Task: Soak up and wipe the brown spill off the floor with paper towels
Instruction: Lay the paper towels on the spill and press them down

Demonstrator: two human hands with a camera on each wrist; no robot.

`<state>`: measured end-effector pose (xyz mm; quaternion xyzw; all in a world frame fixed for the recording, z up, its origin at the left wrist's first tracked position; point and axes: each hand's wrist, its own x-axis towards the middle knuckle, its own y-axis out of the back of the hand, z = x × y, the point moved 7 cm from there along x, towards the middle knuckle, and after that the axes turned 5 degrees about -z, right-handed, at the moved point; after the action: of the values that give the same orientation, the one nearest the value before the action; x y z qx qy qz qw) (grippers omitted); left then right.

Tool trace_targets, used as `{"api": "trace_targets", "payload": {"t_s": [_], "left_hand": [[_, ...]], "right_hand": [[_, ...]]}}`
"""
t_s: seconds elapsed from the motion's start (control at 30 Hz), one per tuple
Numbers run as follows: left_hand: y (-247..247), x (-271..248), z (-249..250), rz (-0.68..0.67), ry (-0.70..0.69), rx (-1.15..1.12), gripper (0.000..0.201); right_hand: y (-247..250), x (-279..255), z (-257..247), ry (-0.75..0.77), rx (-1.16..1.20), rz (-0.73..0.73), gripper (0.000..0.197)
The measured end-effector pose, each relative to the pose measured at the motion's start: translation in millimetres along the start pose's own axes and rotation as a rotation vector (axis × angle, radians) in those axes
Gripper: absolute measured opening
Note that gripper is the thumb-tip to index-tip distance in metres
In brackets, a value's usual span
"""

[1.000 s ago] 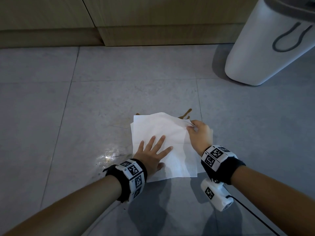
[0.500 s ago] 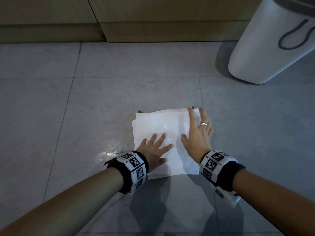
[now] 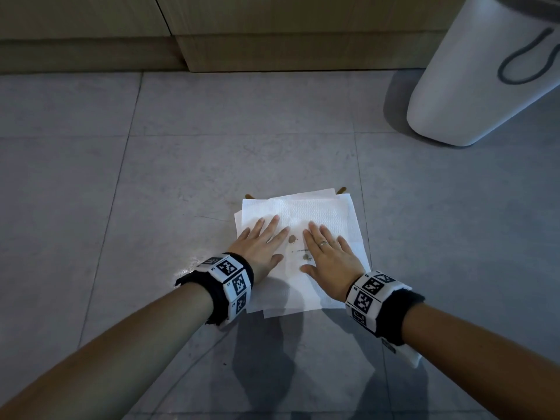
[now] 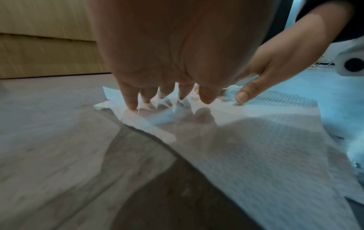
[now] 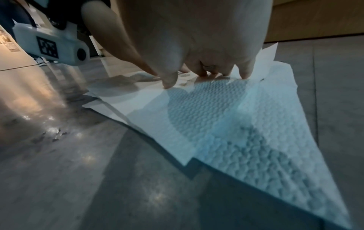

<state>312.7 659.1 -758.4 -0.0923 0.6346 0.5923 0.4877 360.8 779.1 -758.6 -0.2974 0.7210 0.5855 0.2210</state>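
Note:
White paper towels (image 3: 315, 207) (image 4: 265, 140) (image 5: 226, 116) lie stacked flat on the grey tile floor over the brown spill. Bits of the brown spill (image 3: 341, 189) stick out past the far edge, and brown spots (image 3: 292, 238) have soaked through between my hands. My left hand (image 3: 263, 237) (image 4: 157, 96) presses flat on the towels' left half, fingers spread and straight. My right hand (image 3: 328, 247) (image 5: 206, 74), wearing a ring, presses flat on the right half. Most of the spill is hidden under the paper.
A white bin (image 3: 485, 77) stands on the floor at the far right. Wooden cabinet bases (image 3: 272, 53) run along the back. A wet glare patch (image 3: 188, 268) shines on the tile left of the towels. Bare tile surrounds the towels.
My right hand let go of the towel's far corner, laid flat, then slid back toward me beside the left hand. Brown spots now show through the paper.

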Motion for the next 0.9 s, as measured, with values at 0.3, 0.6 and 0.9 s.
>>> {"api": "trace_targets", "payload": {"t_s": [0.3, 0.6, 0.9], "left_hand": [[1, 2, 1, 0.002, -0.012, -0.013, 0.058], [23, 5, 10, 0.143, -0.043, -0.038, 0.058], [17, 15, 6, 0.046, -0.011, -0.093, 0.055]], "right_hand": [[4, -1, -3, -0.045, -0.09, -0.007, 0.067], [25, 10, -16, -0.034, 0.003, 0.085, 0.061], [25, 18, -12, -0.051, -0.029, 0.003, 0.059]]}}
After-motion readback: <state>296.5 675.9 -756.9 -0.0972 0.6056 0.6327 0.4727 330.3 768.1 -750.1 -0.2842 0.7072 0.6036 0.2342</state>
